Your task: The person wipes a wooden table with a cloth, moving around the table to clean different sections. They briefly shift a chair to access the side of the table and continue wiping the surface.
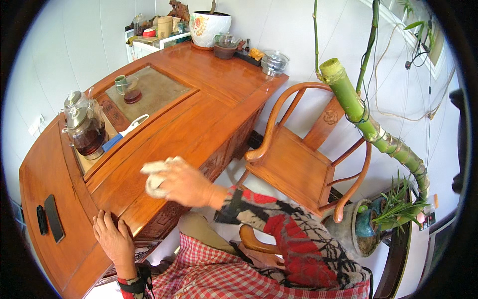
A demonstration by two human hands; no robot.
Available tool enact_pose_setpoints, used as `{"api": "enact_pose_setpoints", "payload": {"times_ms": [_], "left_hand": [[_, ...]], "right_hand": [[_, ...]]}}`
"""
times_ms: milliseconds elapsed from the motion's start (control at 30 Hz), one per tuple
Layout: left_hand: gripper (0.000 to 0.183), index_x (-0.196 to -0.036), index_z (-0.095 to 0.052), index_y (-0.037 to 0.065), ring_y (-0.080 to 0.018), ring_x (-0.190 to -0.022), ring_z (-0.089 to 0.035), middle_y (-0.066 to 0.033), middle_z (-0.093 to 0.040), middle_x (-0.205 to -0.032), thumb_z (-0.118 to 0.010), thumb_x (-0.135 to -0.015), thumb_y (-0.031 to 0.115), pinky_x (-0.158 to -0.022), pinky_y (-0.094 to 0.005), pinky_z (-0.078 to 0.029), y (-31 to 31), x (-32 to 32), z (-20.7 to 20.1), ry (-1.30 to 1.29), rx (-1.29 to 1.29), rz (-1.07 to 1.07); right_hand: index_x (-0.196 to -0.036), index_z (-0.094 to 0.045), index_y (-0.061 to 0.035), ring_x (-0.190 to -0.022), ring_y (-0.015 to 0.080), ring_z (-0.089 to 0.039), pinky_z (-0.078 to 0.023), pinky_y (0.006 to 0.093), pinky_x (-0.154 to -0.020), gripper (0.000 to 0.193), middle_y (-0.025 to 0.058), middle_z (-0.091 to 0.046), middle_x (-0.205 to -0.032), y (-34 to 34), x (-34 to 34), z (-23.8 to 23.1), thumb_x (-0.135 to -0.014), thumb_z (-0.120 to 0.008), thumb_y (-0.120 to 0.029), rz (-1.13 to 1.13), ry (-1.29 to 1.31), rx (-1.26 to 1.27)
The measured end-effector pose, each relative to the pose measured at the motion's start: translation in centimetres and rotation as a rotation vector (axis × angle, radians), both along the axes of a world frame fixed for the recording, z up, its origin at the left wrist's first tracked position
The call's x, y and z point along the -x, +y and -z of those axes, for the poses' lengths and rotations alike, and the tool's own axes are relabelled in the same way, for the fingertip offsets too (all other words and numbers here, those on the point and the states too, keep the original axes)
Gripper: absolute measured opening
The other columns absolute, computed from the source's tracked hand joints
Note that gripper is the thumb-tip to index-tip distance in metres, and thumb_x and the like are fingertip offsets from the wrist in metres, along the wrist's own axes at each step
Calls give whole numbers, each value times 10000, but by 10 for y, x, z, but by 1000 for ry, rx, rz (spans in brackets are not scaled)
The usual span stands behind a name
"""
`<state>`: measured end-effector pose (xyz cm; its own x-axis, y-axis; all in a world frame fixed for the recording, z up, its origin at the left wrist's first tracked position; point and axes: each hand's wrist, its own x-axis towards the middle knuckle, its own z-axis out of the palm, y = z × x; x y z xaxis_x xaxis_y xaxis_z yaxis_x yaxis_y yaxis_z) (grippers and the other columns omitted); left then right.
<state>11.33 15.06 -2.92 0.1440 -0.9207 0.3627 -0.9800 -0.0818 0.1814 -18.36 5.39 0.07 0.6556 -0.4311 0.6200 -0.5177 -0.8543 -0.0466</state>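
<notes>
A crumpled off-white cloth (155, 184) is in my right hand (186, 185), whose fingers are closed around it. This hand is over the near edge of the reddish-brown wooden tea table (209, 117); whether the cloth touches the wood I cannot tell. Flat on the tabletop near the lower left lies my left hand (113, 239), fingers stretched out and holding nothing. Beyond the right hand, a brush (124, 133) with blue bristles and a white handle rests by the inset tray. Beside it stands a glass teapot (85, 133) of dark tea.
A glass pitcher (132, 94) and a green cup (120, 83) stand on the inset panel. Two black objects, one a flat slab (54, 219), lie at left. A wooden armchair (294, 159), a thick bamboo stalk (378, 134) and a large planter (348, 226) are at right.
</notes>
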Motion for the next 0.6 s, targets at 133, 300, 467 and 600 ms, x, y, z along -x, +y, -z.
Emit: {"api": "enact_pose_setpoints", "payload": {"times_ms": [133,300,467,600], "left_hand": [[427,-1329,-559,-27,-437,-1424,-413,-222,-534,-1449,-555,-970,205,-1219,-526,-276,-1,1,-1,-27,-14,-6],[427,-1324,-555,-37,-441,-1423,-409,-227,-535,-1441,-556,-968,199,-1219,-527,-275,-3,2,0,-55,-9,-16],[417,-1306,-561,-35,-439,-1431,-397,-225,-536,-1434,-565,-962,200,-1220,-528,-270,-3,4,-3,-40,-30,-26],[422,-1296,-572,-27,-441,-1421,-409,-222,-542,-1428,-582,-950,213,-1215,-543,-271,-3,8,-8,-27,-11,-26]], "right_hand": [[-1033,-758,-181,-1262,306,-563,-413,525,-1113,224,25,-599,-1420,-38,81,5,-825,-694,-236,233,48,-68],[-1166,-715,-109,-1256,393,-549,-398,506,-1115,303,122,-646,-1315,-98,173,28,-899,-630,-226,567,17,-120],[-1405,-636,-192,-1364,425,-486,-380,504,-1155,450,177,-555,-1487,-172,212,33,-1000,-570,-376,823,96,-362],[-1499,-557,-222,-1419,427,-436,-349,507,-1188,510,161,-452,-1592,-198,194,21,-1023,-544,-405,834,278,-538]]}}
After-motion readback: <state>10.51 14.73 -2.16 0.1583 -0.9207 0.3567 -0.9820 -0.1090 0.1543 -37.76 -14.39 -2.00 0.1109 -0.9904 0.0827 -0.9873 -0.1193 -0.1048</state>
